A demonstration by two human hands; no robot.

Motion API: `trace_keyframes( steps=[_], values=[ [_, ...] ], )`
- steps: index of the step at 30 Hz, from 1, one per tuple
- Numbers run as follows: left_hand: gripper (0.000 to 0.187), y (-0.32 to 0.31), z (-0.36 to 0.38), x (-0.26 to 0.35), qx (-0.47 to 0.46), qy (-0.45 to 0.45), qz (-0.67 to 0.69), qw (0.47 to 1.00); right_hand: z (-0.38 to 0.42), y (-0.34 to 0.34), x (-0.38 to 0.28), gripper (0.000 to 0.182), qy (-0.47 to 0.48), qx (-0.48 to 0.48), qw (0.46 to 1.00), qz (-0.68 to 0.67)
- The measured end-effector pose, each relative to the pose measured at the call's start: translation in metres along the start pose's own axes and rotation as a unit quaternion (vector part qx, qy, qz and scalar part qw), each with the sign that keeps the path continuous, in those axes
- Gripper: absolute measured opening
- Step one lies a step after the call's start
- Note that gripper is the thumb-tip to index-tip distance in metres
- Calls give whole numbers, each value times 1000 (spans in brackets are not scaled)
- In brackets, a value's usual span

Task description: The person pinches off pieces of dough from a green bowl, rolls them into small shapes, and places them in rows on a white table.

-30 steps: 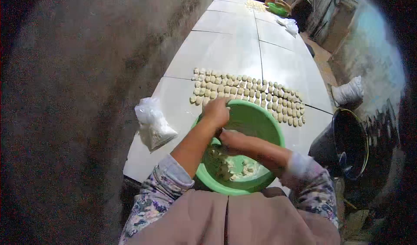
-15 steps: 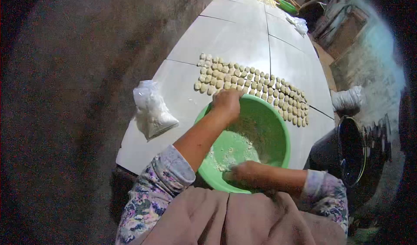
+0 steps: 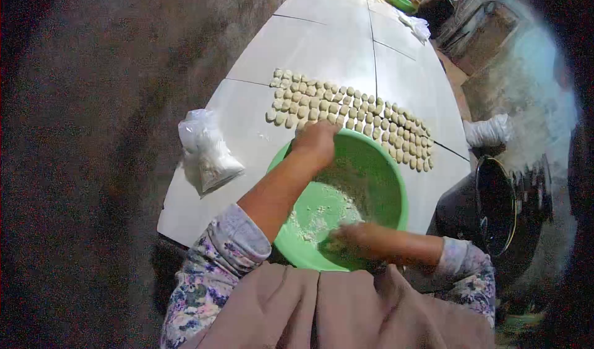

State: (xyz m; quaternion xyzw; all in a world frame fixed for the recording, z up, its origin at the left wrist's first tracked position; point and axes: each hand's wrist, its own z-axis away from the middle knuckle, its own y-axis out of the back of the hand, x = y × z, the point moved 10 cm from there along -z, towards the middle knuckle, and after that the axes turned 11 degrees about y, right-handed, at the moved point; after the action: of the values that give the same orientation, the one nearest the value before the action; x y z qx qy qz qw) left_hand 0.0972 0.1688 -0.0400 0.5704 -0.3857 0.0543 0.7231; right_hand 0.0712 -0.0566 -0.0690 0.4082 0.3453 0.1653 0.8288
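Note:
A large green basin (image 3: 401, 194) stands tilted toward me at the near end of the table. My left hand (image 3: 317, 140) is closed over its far rim, fingers hooked over the edge. Low inside the basin, my right hand (image 3: 349, 240) is smeared by motion among white flour (image 3: 318, 216) and small crumbs scattered over the bottom; its fingers do not show clearly. Just beyond the rim lie rows of small oval dough pieces (image 3: 356, 113), close to my left hand.
A plastic bag of white powder (image 3: 213, 154) sits left of the basin on the white table (image 3: 315, 46). Dark buckets (image 3: 495, 204) and a whitish sack (image 3: 489, 131) stand off the right side. Toward the far end are another bag (image 3: 416, 26) and a green basin (image 3: 402, 3).
My right hand has shifted slightly right and up within the basin, stirring the flour about. My left hand keeps its hold on the rim. The whole view has shifted a little.

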Motion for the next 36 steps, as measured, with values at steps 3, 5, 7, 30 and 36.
trace_keyframes(
  steps=[3, 5, 7, 30, 36],
  values=[
    [28, -3, -3, -6, 0, 35, -2, 999, -44, -8, -5, 46, 6, 76, 993, -95],
    [29, 15, 11, 7, -5, 25, -16, 1000, -67, -9, -1, 47, -48, 91, 976, -190],
    [29, 9, 10, 6, 2, -4, -26, 1000, -81, 18, -9, 38, -11, 153, 982, -113],
    [40, 15, 16, 15, 27, -59, -86, 994, -52, 56, 131, 35, -72, 152, 985, 47],
    [38, 7, 7, 7, -28, -20, -48, 998, 16, -16, 102, 29, -67, 53, 996, 30]
  ],
)
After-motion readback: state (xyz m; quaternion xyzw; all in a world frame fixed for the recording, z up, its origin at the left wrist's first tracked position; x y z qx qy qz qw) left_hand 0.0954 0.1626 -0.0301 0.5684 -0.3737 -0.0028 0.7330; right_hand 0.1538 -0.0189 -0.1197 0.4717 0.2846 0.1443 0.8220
